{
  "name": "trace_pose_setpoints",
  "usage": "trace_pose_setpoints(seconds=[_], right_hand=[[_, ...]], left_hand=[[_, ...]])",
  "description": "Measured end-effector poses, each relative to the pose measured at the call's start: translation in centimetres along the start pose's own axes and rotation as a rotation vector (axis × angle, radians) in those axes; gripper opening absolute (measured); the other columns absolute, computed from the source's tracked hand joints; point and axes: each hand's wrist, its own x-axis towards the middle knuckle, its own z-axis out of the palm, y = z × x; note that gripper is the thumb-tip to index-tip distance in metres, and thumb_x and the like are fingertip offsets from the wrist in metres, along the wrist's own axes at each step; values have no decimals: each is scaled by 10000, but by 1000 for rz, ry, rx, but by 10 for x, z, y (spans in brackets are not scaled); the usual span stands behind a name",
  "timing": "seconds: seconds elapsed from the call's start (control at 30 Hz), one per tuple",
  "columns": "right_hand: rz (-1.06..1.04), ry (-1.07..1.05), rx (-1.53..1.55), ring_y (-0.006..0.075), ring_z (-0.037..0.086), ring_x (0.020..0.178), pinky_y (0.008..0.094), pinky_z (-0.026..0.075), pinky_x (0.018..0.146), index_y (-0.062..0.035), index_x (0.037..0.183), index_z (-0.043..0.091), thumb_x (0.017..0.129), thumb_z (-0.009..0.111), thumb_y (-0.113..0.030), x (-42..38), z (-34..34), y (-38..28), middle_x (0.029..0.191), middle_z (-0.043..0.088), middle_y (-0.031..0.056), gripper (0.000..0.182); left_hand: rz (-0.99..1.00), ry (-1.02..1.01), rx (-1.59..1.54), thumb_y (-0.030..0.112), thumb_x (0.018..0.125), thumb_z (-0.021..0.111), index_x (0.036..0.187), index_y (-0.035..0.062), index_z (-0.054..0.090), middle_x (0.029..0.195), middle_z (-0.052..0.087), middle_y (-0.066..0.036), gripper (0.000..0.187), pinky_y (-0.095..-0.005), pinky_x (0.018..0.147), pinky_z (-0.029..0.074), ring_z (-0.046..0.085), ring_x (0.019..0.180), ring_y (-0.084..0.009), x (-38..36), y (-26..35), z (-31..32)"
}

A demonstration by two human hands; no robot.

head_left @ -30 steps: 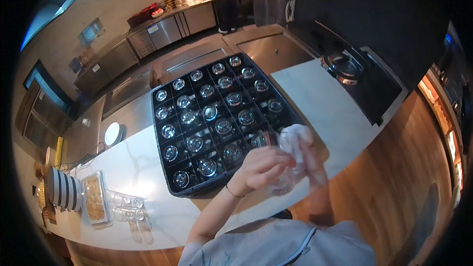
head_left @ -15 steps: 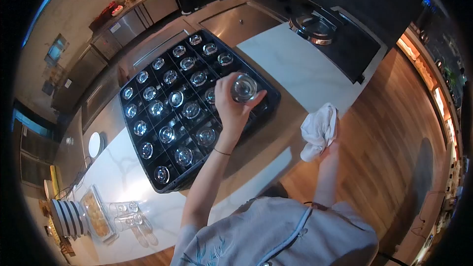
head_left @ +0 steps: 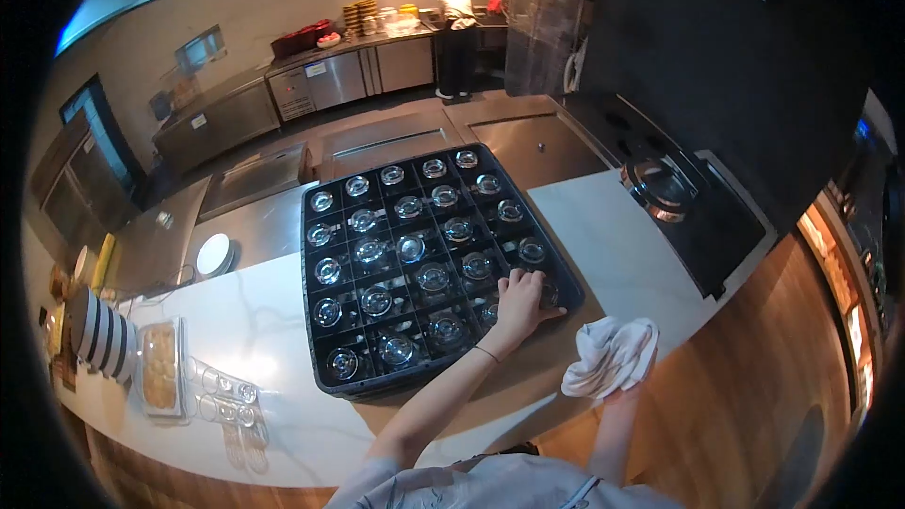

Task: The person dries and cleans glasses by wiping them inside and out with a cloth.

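My left hand (head_left: 521, 304) reaches down into the right side of a black compartment rack (head_left: 563, 269). Its fingers curl around a clear drinking glass (head_left: 549, 295), which sits low in a cell near the rack's front right corner; the hand partly covers it. Upturned clear glasses (head_left: 411, 248) stand in most of the other cells. Just right of the rack, my right hand (head_left: 622, 398) grips a crumpled white cloth (head_left: 611, 355), whose folds hide most of the fingers.
A round lidded pot (head_left: 658, 190) sits on the black cooktop at the right. Left of the rack are a white plate (head_left: 215, 253), a clear food container (head_left: 160, 368), several glasses (head_left: 222, 385) and a striped stack (head_left: 102, 335). Another person (head_left: 456, 24) stands at the far counter.
My left hand has lowered the glass from above the rack into a cell on its right side. The camera view has tilted up, showing more of the far counter. The cloth stays in my right hand.
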Motion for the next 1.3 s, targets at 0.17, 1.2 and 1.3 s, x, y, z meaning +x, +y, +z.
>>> trace_pose_setpoints(seconds=[0.17, 1.2, 1.3], right_hand=[[-76, 103, -32, 312, 483, 1086, 469, 369, 947, -101, 1123, 507, 873, 338, -510, 5, 0, 13, 1176, 515, 111, 508], [480, -853, -905, 212, 464, 1098, 334, 361, 947, -13, 1244, 392, 593, 813, -272, 13, 138, 27, 1214, 466, 121, 817], [672, -887, -1106, 150, 557, 912, 296, 457, 754, 9, 1056, 543, 660, 753, -129, 22, 124, 29, 1005, 588, 112, 468]], left_hand=[[78, 89, -179, 400, 723, 645, 1106, 30, 510, 1055, 543, -143, 550, -404, 867, 340, 447, 1041, -297, -13, 7, -16], [253, -306, -587, -36, 652, 587, 1005, 20, 439, 788, 596, -159, 386, -363, 598, 469, 606, 715, -297, -94, 58, -202], [221, -238, -191, -41, 638, 561, 1007, 48, 438, 863, 606, -127, 399, -374, 585, 486, 605, 734, -317, -97, 62, -214]])
